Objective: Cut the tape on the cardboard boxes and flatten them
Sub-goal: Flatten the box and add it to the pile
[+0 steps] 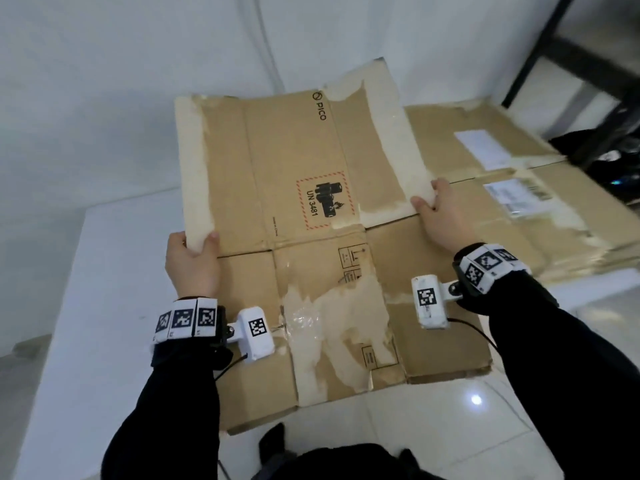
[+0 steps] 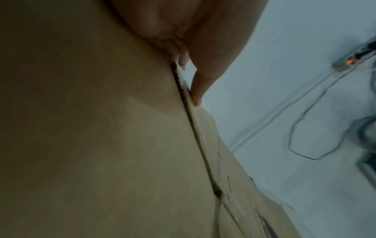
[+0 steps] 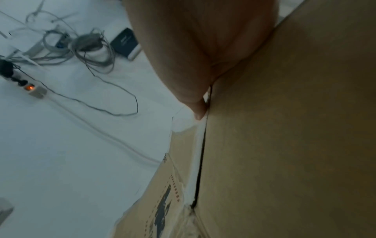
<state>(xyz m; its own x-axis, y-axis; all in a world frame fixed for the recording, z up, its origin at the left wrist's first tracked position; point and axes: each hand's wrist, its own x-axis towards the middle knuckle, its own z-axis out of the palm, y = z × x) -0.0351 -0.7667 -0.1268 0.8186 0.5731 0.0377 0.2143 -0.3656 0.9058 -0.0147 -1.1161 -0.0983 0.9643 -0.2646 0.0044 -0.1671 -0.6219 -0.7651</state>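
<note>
— Two hands, what state?
— The left hand (image 1: 192, 263) pinches the left edge of the flattened box (image 1: 311, 202), thumb on top, fingers underneath. The right hand (image 1: 441, 216) grips the right flap corner the same way.

— Location of the box?
— Between the hands, held raised and tilted, far end higher. Its near end hangs over the floor (image 1: 415, 427) in front of the person.

— Surroundings?
— Beyond the right hand, touching or just under the box: a stack of flattened cartons (image 1: 502, 202) with white labels, on a white table (image 1: 86, 271). Further right: a dark frame (image 1: 554, 64). The right wrist view shows a power strip (image 3: 30, 88) and loose cables (image 3: 91, 53) on a white surface below.

— Edges, open room?
— White table surface lies bare left of the left hand. Wall close behind the far edge.

— Orientation?
— Long axis runs away from the person. Printed "PICO" and "UN 3481" face up; torn tape patches (image 1: 332, 323) show near the wrists.
</note>
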